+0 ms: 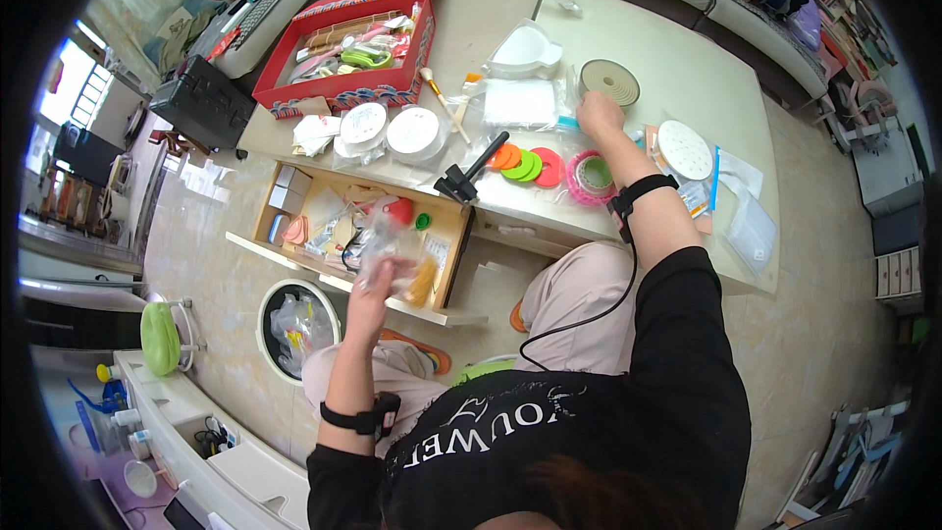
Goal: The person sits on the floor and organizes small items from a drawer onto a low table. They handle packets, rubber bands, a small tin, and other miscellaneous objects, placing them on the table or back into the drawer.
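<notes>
My left hand (383, 281) holds a clear plastic bag (386, 239) above the open drawer; something yellow (421, 281) hangs beside it, and whether it is inside the bag I cannot tell. On the table, my right hand (600, 114) rests at the near edge of a round coiled mat (609, 82); its fingertips are hidden. A blue-edged plastic bag (568, 122) lies at that hand. Orange, green and red discs (526, 165) and a pink ring (589, 178) lie nearer to me. Left of my right hand is a pack of white sheets (519, 103), with white trays (524, 51) behind it.
A red box (335, 97) of utensils stands at the back left of the table (486, 0). The drawer (320, 265) juts out, filled with small items. Bagged white discs (416, 132), a brush (445, 104), a black clamp (460, 184) and a perforated disc (684, 149) lie about. A bin (298, 331) stands below.
</notes>
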{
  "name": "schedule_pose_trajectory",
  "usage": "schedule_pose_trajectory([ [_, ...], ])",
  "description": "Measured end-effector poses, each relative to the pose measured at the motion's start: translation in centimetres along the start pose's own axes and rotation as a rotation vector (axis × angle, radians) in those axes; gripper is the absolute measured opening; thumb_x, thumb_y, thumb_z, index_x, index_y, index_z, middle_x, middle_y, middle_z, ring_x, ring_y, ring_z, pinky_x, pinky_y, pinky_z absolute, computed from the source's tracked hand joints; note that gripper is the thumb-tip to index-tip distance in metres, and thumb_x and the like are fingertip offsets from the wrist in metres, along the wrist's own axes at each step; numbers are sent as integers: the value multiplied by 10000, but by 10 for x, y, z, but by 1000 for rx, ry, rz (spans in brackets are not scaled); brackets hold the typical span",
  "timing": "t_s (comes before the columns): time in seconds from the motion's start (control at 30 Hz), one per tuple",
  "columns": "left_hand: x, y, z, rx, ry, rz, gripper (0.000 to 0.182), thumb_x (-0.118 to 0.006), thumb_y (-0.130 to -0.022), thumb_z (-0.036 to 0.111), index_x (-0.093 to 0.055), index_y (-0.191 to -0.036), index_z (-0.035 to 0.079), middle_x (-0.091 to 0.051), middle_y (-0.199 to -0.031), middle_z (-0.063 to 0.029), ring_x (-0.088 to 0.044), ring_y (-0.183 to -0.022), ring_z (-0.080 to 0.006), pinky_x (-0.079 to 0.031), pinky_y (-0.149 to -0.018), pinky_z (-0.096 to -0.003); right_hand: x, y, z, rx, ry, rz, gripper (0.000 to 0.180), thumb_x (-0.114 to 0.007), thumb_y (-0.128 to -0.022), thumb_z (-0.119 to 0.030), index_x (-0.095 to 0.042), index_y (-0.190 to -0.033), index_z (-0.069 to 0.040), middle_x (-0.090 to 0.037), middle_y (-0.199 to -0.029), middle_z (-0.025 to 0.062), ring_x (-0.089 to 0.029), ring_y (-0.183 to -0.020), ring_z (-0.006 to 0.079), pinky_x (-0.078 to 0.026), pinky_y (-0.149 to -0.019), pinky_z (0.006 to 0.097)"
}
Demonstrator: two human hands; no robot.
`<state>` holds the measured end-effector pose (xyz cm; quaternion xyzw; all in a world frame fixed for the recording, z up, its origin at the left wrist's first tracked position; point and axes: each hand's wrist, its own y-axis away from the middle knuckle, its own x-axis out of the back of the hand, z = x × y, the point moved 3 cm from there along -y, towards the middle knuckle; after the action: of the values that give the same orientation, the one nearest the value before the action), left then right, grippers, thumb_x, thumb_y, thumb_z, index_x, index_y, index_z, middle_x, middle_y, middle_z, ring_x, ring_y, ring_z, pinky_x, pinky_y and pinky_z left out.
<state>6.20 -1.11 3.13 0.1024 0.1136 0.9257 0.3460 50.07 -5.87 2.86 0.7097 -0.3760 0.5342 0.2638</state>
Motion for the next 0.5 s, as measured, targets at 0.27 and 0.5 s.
schedule_pose_trajectory([
  [0.27, -95, -83, 50, -33, 284, -196, 280, -339, -945, 222, -486, -1131, 72, -528, -1122, -51, -528, -987, -135, -434, -772, -265, 30, -19, -14, 47, -503, -19, 208, -502, -738, -173, -625, -794, -14, -640, -783, 141, -611, -774, 287, -467, -680, 348],
  [0.5, -138, -151, 56, -172, 414, 21, 327, -359, -935, 163, -399, -1244, 64, -468, -1207, -80, -468, -1100, -180, -389, -885, -287, 72, -11, -21, -39, -1258, -184, 171, -515, -803, -158, -586, -855, -11, -622, -753, 78, -562, -663, 132, -432, -641, 259],
])
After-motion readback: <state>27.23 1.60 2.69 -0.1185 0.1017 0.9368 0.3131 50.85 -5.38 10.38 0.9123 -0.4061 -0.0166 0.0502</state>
